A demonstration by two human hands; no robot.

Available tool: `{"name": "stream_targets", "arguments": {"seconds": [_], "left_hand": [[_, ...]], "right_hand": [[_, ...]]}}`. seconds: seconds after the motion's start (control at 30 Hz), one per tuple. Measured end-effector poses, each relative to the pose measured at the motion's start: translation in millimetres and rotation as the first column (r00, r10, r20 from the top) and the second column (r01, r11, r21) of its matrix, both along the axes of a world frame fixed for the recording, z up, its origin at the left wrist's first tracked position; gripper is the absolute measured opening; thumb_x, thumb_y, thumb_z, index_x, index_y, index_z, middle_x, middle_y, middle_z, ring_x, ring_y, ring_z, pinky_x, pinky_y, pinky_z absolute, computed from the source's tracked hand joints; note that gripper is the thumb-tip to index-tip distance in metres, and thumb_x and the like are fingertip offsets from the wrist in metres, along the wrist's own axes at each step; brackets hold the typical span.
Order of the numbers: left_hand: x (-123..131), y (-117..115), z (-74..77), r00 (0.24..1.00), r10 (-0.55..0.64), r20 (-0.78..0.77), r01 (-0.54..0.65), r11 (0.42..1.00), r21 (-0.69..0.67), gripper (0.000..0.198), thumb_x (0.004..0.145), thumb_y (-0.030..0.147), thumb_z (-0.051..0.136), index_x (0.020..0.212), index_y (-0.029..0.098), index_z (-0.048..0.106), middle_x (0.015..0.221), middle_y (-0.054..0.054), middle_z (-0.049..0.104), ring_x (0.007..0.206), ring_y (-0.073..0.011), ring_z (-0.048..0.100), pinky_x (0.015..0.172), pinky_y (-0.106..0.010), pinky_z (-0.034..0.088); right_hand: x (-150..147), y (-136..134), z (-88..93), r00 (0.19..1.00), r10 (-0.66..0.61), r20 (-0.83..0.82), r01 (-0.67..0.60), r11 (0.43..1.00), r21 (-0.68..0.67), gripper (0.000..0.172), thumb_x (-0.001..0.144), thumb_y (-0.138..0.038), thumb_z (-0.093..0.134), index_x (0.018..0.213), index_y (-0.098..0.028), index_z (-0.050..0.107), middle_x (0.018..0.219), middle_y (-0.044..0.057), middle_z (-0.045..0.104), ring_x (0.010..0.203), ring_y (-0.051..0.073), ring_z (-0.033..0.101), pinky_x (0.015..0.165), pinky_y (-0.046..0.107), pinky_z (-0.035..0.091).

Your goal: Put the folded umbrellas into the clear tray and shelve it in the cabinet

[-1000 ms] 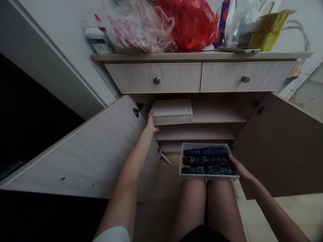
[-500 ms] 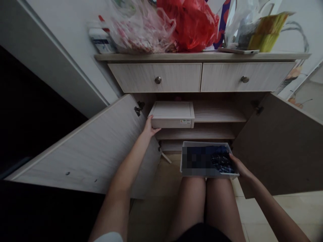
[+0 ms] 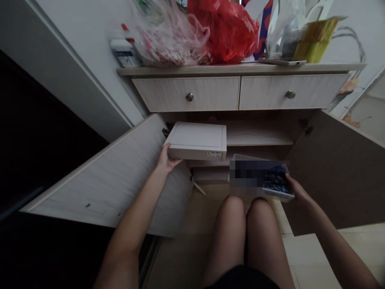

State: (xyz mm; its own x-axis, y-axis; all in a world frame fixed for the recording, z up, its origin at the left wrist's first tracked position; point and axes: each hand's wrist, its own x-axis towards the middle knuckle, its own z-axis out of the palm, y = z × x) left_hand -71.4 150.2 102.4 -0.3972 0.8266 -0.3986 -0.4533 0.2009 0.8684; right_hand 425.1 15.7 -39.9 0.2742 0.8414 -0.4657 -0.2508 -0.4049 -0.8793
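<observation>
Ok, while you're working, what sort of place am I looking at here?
Probably a room in a home, perhaps a hallway storage corner: a low wood-grain cabinet with drawers and open doors, plastic shopping bags piled on top, and a tiled floor.

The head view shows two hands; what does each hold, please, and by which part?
Left hand: a white box, by its left corner. Right hand: a white tray, by its right rim.

Wooden cabinet top [image 3: 240, 69], red plastic bag [image 3: 225, 34], pink-printed clear bag [image 3: 162, 40], white packet [image 3: 124, 52], smartphone lying flat [image 3: 282, 62]
</observation>
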Motion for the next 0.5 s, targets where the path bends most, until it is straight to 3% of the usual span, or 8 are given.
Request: {"name": "stream_targets", "arguments": {"seconds": [0.07, 0.27, 0.5], "left_hand": [[0.4, 0.6, -1.0, 1.000, 0.005, -0.001, -0.005, 1.000, -0.007, 0.037, 0.087, 0.037, 0.062, 0.123, 0.028, 0.060, 0.117, -0.009, 0.062, 0.115, -0.0265, 0.061, 0.099, -0.046, 0.055], [9.3, 5.2, -10.9, 0.999, -0.030, 0.012, 0.031, 0.999, -0.028, 0.039, 0.087, 0.038, 0.061, 0.125, 0.029, 0.059, 0.115, -0.009, 0.063, 0.117, -0.0266, 0.061, 0.100, -0.044, 0.054], [18.4, 11.0, -18.9, 0.997, -0.075, 0.016, 0.076, 0.997, -0.025, 0.053, 0.082, 0.048, 0.067, 0.131, 0.031, 0.056, 0.118, -0.010, 0.063, 0.116, -0.0288, 0.062, 0.096, -0.044, 0.056]], "right_hand": [[13.6, 13.6, 8.6, 0.998, -0.064, -0.012, 0.064, 0.998, -0.026, 0.038, 0.097, -0.045, 0.043, 0.102, -0.020, 0.071, 0.092, 0.010, 0.078, 0.097, 0.027, 0.074, 0.091, 0.042, 0.060], [35.4, 62.8, 38.3, 0.978, -0.199, 0.061, 0.191, 0.975, 0.111, 0.042, 0.099, -0.045, 0.042, 0.116, -0.017, 0.068, 0.099, 0.009, 0.077, 0.100, 0.027, 0.073, 0.094, 0.044, 0.059], [36.0, 100.6, 65.1, 0.986, -0.127, 0.105, 0.097, 0.963, 0.253, 0.049, 0.098, -0.056, 0.044, 0.121, -0.018, 0.066, 0.104, 0.010, 0.076, 0.100, 0.028, 0.073, 0.090, 0.044, 0.060]]}}
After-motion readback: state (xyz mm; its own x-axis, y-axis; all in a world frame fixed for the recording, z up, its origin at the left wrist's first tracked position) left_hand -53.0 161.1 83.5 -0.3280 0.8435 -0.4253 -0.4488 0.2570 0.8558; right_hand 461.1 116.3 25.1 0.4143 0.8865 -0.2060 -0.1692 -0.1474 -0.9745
